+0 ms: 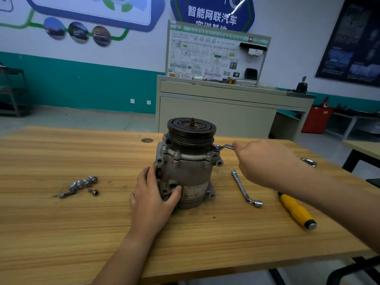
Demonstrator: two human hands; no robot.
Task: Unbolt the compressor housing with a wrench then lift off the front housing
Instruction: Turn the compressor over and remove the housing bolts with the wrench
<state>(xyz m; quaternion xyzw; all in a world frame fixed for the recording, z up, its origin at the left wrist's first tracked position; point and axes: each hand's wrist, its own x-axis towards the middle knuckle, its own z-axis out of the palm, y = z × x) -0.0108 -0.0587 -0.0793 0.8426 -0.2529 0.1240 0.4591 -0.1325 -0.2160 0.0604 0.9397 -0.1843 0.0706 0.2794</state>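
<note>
The right hand's (261, 161) fingers clench the wrench (225, 147) handle, its ring end seated on the housing's (185, 159) upper right flange, just beneath the pulley (191, 128). The left hand's (152, 194) fingers and thumb wrap the compressor's (191, 175) lower left side, holding it upright on the table (82, 223); loose bolts (84, 183) lie left, a socket key (244, 188) and screwdriver (296, 210) right

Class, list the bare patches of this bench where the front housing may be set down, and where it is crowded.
Free bench: near-left corner before the loose bolts; far left behind them. Crowded: right of the compressor, with the L-wrench, yellow screwdriver and right hand gripping the wrench.
</note>
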